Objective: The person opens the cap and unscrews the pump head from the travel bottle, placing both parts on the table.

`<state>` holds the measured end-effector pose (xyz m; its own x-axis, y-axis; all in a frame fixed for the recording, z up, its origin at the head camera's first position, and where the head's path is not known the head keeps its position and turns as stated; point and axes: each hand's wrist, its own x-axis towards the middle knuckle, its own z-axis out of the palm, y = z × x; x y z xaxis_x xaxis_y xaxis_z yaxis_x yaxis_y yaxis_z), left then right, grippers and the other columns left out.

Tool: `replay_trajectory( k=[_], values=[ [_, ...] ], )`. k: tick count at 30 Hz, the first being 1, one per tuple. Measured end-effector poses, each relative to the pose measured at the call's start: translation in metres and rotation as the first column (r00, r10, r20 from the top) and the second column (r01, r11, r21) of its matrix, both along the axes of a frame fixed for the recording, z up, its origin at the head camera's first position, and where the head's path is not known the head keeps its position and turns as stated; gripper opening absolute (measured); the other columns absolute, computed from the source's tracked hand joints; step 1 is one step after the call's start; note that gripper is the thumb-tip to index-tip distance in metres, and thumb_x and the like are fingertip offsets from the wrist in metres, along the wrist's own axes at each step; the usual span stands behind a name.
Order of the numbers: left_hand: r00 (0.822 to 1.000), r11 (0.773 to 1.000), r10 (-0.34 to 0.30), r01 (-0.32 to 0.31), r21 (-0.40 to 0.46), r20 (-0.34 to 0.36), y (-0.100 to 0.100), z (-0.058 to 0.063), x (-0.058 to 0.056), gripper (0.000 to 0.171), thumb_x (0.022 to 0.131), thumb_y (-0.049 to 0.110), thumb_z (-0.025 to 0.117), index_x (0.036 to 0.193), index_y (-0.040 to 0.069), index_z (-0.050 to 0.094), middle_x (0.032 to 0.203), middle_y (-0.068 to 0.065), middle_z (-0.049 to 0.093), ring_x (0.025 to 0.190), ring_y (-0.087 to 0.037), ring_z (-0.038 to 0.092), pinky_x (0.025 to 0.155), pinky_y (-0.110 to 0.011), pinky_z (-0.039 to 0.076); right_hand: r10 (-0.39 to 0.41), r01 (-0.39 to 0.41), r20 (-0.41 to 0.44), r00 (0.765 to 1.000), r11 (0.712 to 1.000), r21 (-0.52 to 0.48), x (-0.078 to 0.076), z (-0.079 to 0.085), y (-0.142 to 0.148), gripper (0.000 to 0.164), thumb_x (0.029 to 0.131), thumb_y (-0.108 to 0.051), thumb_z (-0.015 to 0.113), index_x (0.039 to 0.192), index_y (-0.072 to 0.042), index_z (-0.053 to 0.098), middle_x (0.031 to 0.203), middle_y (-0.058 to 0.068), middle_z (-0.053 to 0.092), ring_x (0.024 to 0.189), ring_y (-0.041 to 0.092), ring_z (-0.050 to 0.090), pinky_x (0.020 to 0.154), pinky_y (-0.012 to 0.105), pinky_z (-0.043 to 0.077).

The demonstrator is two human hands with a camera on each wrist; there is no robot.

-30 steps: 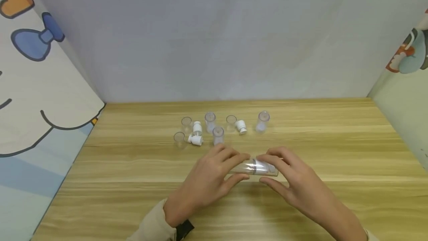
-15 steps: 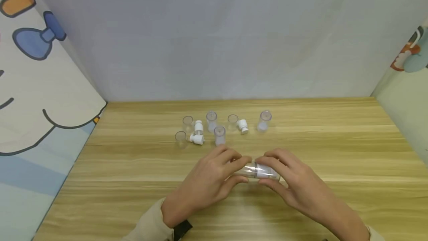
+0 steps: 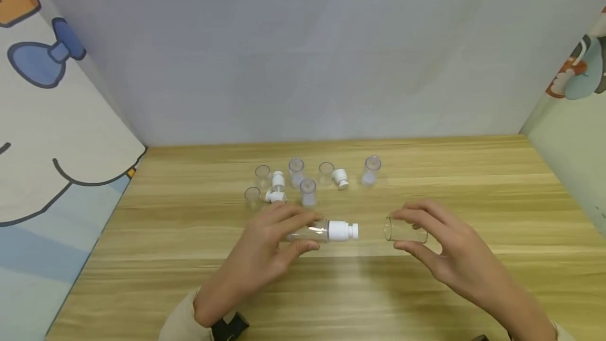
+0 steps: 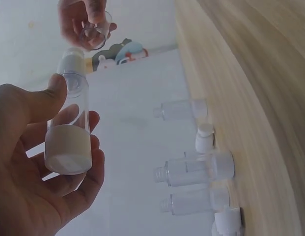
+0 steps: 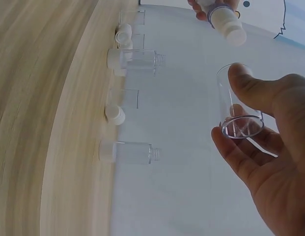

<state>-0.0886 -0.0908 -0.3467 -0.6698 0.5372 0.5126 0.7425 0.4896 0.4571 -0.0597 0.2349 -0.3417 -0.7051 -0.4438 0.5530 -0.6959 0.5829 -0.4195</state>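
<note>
My left hand [image 3: 262, 249] grips a clear pump bottle [image 3: 310, 231] lying level above the table, its white pump head [image 3: 340, 231] pointing right. In the left wrist view, the bottle's white base [image 4: 69, 150] shows against the curled fingers, with the thumb near its shoulder. Across a short gap, my right hand [image 3: 447, 249] pinches a clear cylindrical cap [image 3: 402, 230] between thumb and fingers. The open end of this cap faces the pump head. The right wrist view shows the transparent cap [image 5: 224, 96] with the pump head just beyond it.
Behind the hands on the wooden table [image 3: 189, 257] stand three bottles without pumps, one a clear bottle [image 3: 372, 171] at right. Clear caps, one a left-hand cap [image 3: 253, 196], stand among white pump heads such as the right-hand pump head [image 3: 341, 178]. A pale wall [image 3: 331, 67] rises behind.
The hands have moved apart: the clear cap has come off the pump bottle with my right hand, while my left hand has carried the bottle left. The white pump head is now uncovered.
</note>
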Motion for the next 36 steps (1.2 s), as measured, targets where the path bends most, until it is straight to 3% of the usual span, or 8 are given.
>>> replay_trajectory(
  k=[9, 13, 16, 18, 22, 27, 36],
  values=[
    [0.999, 1.0, 0.022, -0.023, 0.022, 0.035, -0.006, -0.006, 0.006, 0.041, 0.084, 0.025, 0.087, 0.121, 0.015, 0.075, 0.114, 0.006, 0.077, 0.107, -0.013, 0.067, 0.091, -0.031, 0.057, -0.04, 0.04, 0.001, 0.999, 0.998, 0.057, -0.009, -0.001, 0.003, 0.052, 0.104, -0.056, 0.051, 0.123, -0.011, 0.07, 0.116, -0.003, 0.068, 0.096, 0.004, 0.059, 0.086, 0.01, 0.047],
    [0.998, 1.0, 0.012, -0.014, 0.017, 0.064, -0.006, -0.008, 0.008, 0.04, 0.085, 0.025, 0.086, 0.122, 0.016, 0.073, 0.115, 0.007, 0.075, 0.109, -0.011, 0.067, 0.095, -0.031, 0.056, -0.06, 0.061, -0.016, 0.998, 0.997, 0.049, -0.018, -0.003, 0.004, 0.035, 0.092, -0.026, 0.082, 0.12, -0.01, 0.069, 0.113, -0.004, 0.069, 0.091, 0.004, 0.057, 0.083, 0.011, 0.047],
    [0.995, 1.0, 0.013, -0.014, 0.012, 0.096, -0.005, -0.008, 0.01, 0.039, 0.087, 0.025, 0.085, 0.122, 0.017, 0.073, 0.115, 0.009, 0.075, 0.112, -0.009, 0.066, 0.099, -0.03, 0.056, -0.093, 0.094, -0.019, 0.995, 0.994, 0.063, -0.025, -0.004, 0.005, 0.054, 0.072, 0.001, 0.092, 0.119, -0.012, 0.069, 0.112, -0.004, 0.068, 0.087, 0.004, 0.054, 0.079, 0.011, 0.045],
    [0.994, 1.0, 0.014, -0.015, 0.012, 0.105, -0.004, -0.007, 0.011, 0.038, 0.087, 0.024, 0.085, 0.122, 0.017, 0.073, 0.116, 0.009, 0.074, 0.111, -0.008, 0.066, 0.098, -0.029, 0.057, -0.103, 0.104, -0.018, 0.994, 0.992, 0.07, -0.031, -0.005, 0.006, 0.056, 0.069, 0.004, 0.092, 0.119, -0.012, 0.07, 0.112, -0.002, 0.068, 0.087, 0.006, 0.054, 0.077, 0.01, 0.044],
    [0.994, 1.0, 0.004, -0.005, 0.01, 0.109, -0.004, -0.007, 0.014, 0.038, 0.087, 0.025, 0.085, 0.122, 0.017, 0.073, 0.115, 0.009, 0.075, 0.108, -0.006, 0.066, 0.095, -0.027, 0.057, -0.104, 0.106, -0.021, 0.994, 0.99, 0.089, -0.044, -0.011, 0.01, 0.051, 0.07, 0.002, 0.092, 0.116, -0.01, 0.071, 0.109, 0.002, 0.068, 0.086, 0.009, 0.054, 0.075, 0.011, 0.044],
    [0.993, 1.0, -0.029, 0.029, 0.003, 0.118, -0.006, -0.008, 0.018, 0.037, 0.089, 0.028, 0.083, 0.123, 0.018, 0.073, 0.118, 0.01, 0.075, 0.113, -0.006, 0.065, 0.098, -0.027, 0.056, -0.103, 0.105, -0.019, 0.994, 0.984, 0.142, -0.062, -0.02, 0.017, 0.047, 0.072, 0.001, 0.092, 0.113, -0.01, 0.073, 0.104, 0.005, 0.068, 0.082, 0.014, 0.058, 0.069, 0.023, 0.053],
    [0.984, 0.999, -0.05, 0.047, 0.021, 0.174, -0.008, -0.008, 0.023, 0.036, 0.09, 0.025, 0.083, 0.124, 0.021, 0.072, 0.119, 0.015, 0.073, 0.115, -0.003, 0.064, 0.099, -0.026, 0.055, -0.118, 0.091, 0.093, 0.989, 0.962, 0.258, -0.094, -0.028, 0.025, 0.039, 0.081, 0.003, 0.085, 0.116, -0.004, 0.071, 0.109, 0.018, 0.065, 0.089, 0.032, 0.067, 0.071, 0.042, 0.061]
  ],
)
